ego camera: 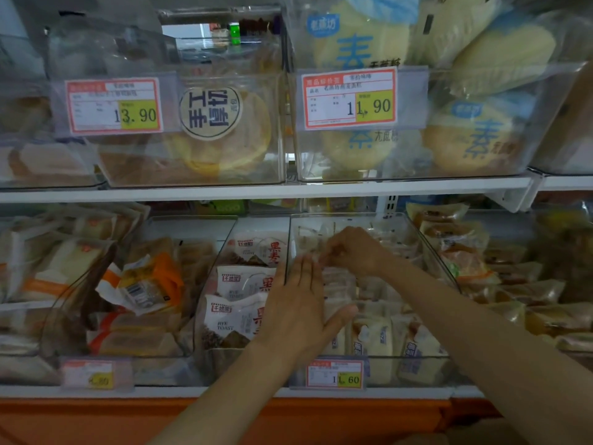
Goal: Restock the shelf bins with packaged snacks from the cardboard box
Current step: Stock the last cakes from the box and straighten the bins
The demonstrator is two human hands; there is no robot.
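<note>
A clear plastic bin (430,239) on the lower shelf holds several small clear-wrapped snack packets (372,338). My left hand (301,303) lies flat and open against the bin's left wall, its thumb reaching over the packets. My right hand (349,252) is deeper in the same bin, fingers pinched on a clear snack packet (324,255) near the back. The cardboard box is out of view.
Left of that bin stands a bin of rye toast packs (237,313), then one with orange-and-white packs (144,287). Another bin of brown snacks (459,248) sits to the right. The upper shelf (256,191) carries bins of round breads (221,139) and yellow cakes (475,136) close overhead.
</note>
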